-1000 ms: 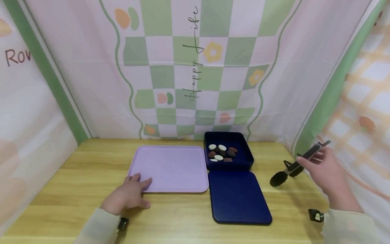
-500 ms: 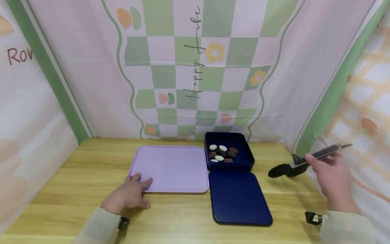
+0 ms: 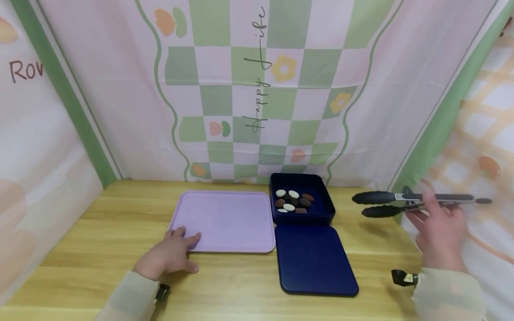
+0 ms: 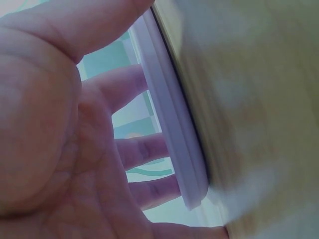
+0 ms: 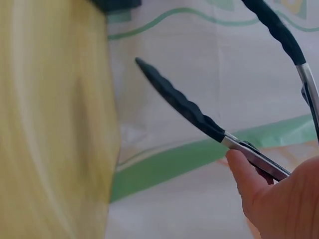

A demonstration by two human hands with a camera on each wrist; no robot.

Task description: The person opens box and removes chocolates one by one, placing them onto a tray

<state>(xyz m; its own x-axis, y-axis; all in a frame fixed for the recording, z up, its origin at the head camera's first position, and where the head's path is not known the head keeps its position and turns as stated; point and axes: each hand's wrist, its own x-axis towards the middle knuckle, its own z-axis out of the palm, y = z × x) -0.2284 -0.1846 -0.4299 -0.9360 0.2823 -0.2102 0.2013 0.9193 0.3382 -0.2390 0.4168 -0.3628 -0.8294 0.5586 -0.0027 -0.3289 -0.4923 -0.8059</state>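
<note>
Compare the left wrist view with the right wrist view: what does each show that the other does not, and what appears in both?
Only the left wrist view shows the left hand, palm side in sight, with fingers at the rim of the lilac tray.

Only the right wrist view shows the right hand holding the black-tipped tongs, plus a dark object too cropped to identify.

Both share the wooden table and parts of the printed curtain.

Tray [image 3: 230, 218], box [image 3: 304, 219], lid [image 3: 315, 261] on table [image 3: 229, 287]
</note>
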